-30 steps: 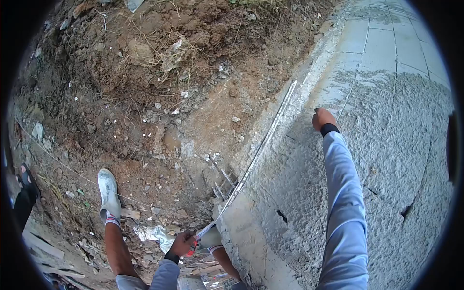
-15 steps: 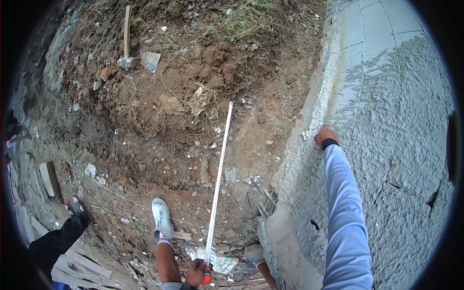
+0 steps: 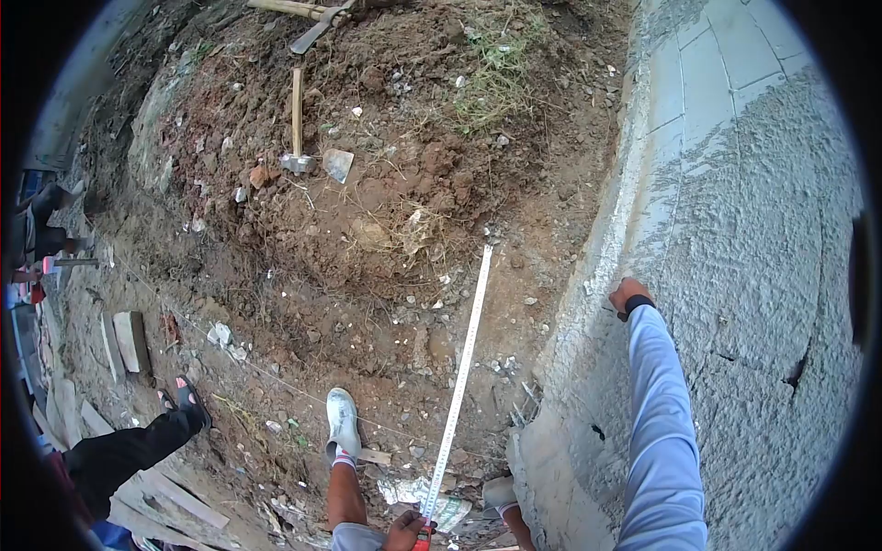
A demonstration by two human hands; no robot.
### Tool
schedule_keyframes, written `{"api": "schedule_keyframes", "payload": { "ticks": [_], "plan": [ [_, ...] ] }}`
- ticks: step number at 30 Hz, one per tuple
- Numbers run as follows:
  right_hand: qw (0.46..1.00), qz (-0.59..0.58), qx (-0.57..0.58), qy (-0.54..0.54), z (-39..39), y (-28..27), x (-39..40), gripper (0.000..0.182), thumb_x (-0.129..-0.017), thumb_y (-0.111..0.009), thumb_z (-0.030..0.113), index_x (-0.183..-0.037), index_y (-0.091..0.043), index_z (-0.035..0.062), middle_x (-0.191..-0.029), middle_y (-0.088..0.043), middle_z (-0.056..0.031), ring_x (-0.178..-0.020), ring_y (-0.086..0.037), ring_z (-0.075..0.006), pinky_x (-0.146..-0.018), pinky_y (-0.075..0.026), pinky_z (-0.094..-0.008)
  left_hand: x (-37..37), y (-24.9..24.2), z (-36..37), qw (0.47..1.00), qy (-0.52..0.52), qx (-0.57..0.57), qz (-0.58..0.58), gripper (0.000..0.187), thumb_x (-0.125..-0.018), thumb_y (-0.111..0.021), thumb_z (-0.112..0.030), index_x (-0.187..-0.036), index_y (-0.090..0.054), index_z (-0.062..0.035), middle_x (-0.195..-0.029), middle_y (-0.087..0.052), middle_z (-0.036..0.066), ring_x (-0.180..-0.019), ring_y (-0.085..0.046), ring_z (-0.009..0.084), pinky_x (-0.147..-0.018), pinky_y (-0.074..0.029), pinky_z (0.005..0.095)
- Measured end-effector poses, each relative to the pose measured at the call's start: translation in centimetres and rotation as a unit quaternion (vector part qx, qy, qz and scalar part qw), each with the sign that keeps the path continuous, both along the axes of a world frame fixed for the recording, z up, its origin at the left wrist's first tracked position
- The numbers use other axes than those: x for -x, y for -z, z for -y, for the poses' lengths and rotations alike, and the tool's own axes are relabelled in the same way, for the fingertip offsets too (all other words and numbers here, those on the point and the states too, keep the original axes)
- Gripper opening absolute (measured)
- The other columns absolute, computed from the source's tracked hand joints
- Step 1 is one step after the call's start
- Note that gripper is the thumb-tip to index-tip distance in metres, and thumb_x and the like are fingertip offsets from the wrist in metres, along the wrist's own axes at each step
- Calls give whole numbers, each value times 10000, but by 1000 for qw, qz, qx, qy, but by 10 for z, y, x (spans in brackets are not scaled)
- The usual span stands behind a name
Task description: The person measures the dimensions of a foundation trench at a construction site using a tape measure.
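Note:
My left hand [image 3: 402, 531] is at the bottom of the head view, closed around a red tape measure [image 3: 424, 536]. Its white blade [image 3: 457, 390] runs out forward over the soil, and the far end appears close to the dirt with nobody holding it. On the right, my right hand [image 3: 630, 295] is a closed fist against the rough plastered wall [image 3: 735, 303], near its pale lower edge. Whatever those fingers may grip is hidden. My feet stand at either side of the blade, one in a pale boot [image 3: 341, 415].
A hammer [image 3: 297, 163], a flat stone piece [image 3: 338, 165] and a pickaxe-like tool [image 3: 317, 28] lie on the dirt mound. A string [image 3: 266, 371] crosses the ground. Another person's sandalled foot [image 3: 190, 404] is at left, beside wooden boards [image 3: 130, 342]. Farther left is another person [image 3: 41, 225].
The camera view has shifted, so the ground, tools and blade appear lower and farther right. Both hands keep their closed poses, the left still on the tape measure.

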State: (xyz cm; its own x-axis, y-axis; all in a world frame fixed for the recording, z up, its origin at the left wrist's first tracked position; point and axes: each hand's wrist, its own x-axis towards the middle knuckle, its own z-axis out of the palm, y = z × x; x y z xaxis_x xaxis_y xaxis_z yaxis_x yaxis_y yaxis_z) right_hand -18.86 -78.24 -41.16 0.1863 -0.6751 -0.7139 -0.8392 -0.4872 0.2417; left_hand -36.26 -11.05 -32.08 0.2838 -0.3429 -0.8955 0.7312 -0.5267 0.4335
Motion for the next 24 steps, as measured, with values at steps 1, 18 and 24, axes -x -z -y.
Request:
{"api": "schedule_keyframes", "payload": {
  "ticks": [1,18,24],
  "plan": [
    [1000,-21,-6,-4,-2,2,3,348,-745,-558,237,-989,-602,-7,-1040,-591,-213,-984,-572,-331,-851,-449,-369,9,5,-10,992,-103,-4,-78,354,-919,-429,-256,-1179,-474,-19,-1216,-455,133,-1155,-406,249,-957,-352,396],
    [996,86,-30,-2,16,32,38,391,-766,-560,113,-1076,-457,-101,-576,-581,-141,-443,-583,-233,-374,-445,-326,18,8,-17,929,-320,60,-178,286,-906,-429,-183,-1149,-482,-43,-958,-555,79,-825,-548,171,-702,-483,332],
    [983,168,-49,58,-33,1,-4,641,-765,-583,123,-1288,-269,-75,-689,-600,-191,-418,-563,-227,-369,-445,-338,-37,-26,-11,975,-176,2,-138,193,-893,-501,-151,-1004,-536,3,-924,-609,53,-873,-565,116,-798,-423,231]
  ]
}}
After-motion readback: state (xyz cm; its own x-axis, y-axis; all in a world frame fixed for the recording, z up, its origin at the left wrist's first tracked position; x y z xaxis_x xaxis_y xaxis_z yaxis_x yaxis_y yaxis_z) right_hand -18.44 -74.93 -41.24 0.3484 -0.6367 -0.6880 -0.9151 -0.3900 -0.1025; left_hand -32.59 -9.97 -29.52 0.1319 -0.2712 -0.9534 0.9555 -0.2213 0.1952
